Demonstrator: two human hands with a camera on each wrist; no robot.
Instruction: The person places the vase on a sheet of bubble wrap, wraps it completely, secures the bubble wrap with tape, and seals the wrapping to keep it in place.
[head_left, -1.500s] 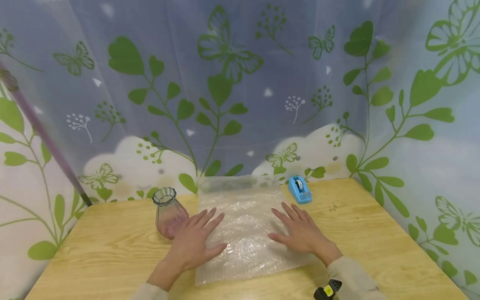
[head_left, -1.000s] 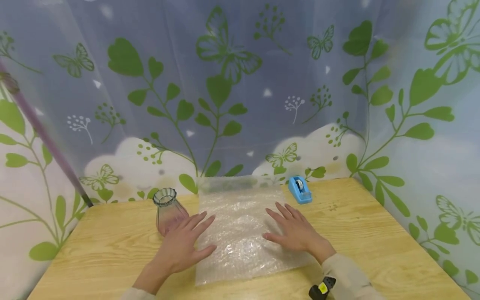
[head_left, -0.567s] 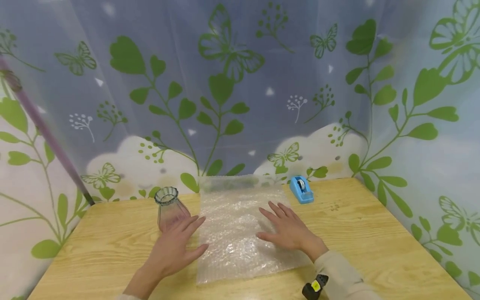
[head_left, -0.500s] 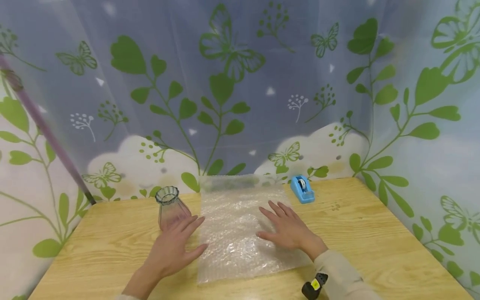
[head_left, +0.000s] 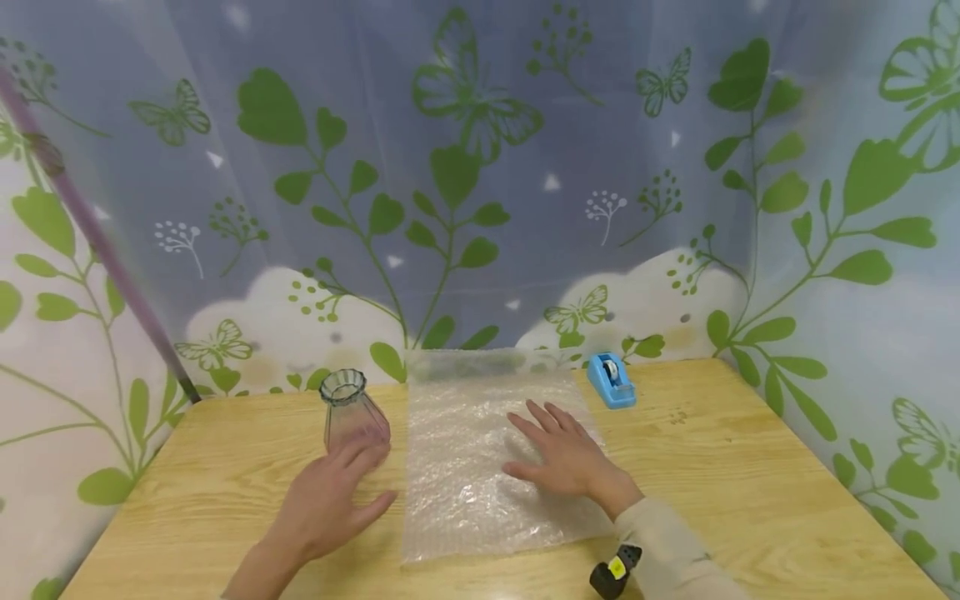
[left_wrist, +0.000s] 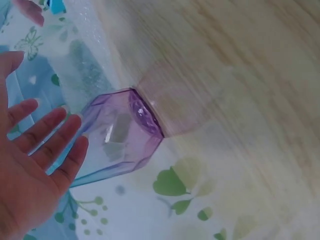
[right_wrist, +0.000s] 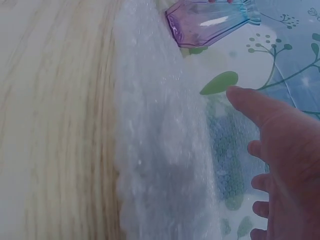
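Observation:
A faceted glass vase (head_left: 352, 421), bluish at its scalloped rim and pink-purple at the base, stands upright on the left of the table. My left hand (head_left: 324, 506) is just in front of it with fingers spread loosely; in the left wrist view the hand (left_wrist: 40, 150) appears beside the vase (left_wrist: 122, 130), gripping nothing. Right of the vase lies a flat sheet of bubble wrap (head_left: 465, 467), also in the right wrist view. My right hand (head_left: 562, 458) hovers over its right part, fingers extended. Whether either hand touches anything is hard to tell.
A blue tape dispenser (head_left: 611, 381) with a roll in it stands at the back right of the wooden table (head_left: 735, 483). A patterned curtain (head_left: 480, 208) hangs behind and at both sides. A black strap (head_left: 617, 571) is on my right wrist.
My left hand has drawn back left and towards me, off the bubble wrap, its fingers bending slightly. My right hand has shifted a little left. The view has turned slightly.

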